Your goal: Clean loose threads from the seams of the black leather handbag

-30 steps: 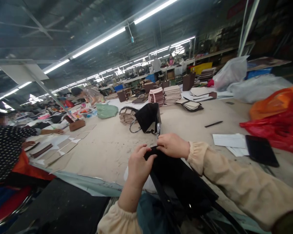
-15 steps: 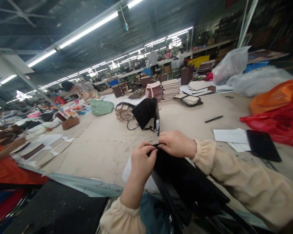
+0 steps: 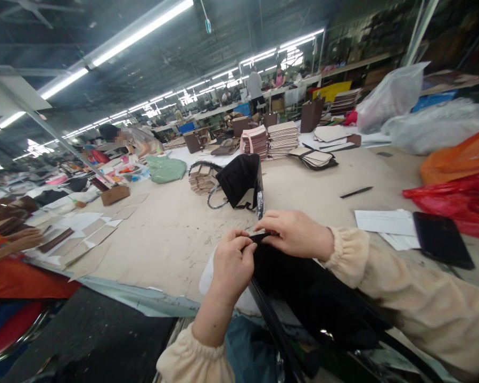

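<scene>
A black bag (image 3: 307, 298) lies at the near edge of the big work table (image 3: 175, 234), its straps hanging down toward me. My left hand (image 3: 231, 266) is closed, pinching the bag's top edge from the left. My right hand (image 3: 293, 231) is closed on the same top edge from the right, fingertips close to those of the left. Both wrists wear beige cuffed sleeves. A second black bag (image 3: 241, 186) with a round handle stands farther out on the table.
Stacks of cut panels (image 3: 281, 139) and brown bags sit at the back. Red and orange plastic bags (image 3: 459, 186), papers and a dark tablet (image 3: 441, 239) lie right. A pen (image 3: 356, 192) lies mid-table. Cardboard pieces (image 3: 83, 234) and another person's hand (image 3: 19, 242) are at left.
The view has shifted slightly left and down. Both hands stay pinched on the bag's top edge, drawing a little closer together; the person at left has drawn back.
</scene>
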Action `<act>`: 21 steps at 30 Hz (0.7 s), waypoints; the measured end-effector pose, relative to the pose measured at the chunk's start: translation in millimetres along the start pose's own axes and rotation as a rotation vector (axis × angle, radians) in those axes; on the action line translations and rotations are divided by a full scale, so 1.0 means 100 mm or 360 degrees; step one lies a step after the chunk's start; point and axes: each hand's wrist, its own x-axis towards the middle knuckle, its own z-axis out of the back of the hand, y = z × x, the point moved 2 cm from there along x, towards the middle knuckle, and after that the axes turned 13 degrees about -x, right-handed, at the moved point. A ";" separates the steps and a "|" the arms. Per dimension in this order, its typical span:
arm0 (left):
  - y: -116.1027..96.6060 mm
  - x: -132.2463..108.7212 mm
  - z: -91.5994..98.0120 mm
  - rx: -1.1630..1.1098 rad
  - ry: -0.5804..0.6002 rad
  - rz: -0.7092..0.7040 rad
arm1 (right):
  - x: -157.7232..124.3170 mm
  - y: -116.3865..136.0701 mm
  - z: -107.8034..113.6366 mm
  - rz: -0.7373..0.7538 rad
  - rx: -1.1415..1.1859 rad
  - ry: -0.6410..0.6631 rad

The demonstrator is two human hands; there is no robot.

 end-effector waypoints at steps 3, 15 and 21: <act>-0.01 0.02 -0.01 -0.0043 0.0019 -0.0038 | 0.00 -0.02 0.01 0.0193 0.0084 -0.0089; -0.06 -0.01 0.00 -0.0140 -0.0027 -0.0063 | 0.04 -0.03 0.02 0.0428 0.0072 -0.0187; 0.02 -0.07 -0.02 -0.0226 -0.0109 0.0242 | 0.05 -0.05 0.00 0.0329 0.0123 -0.0140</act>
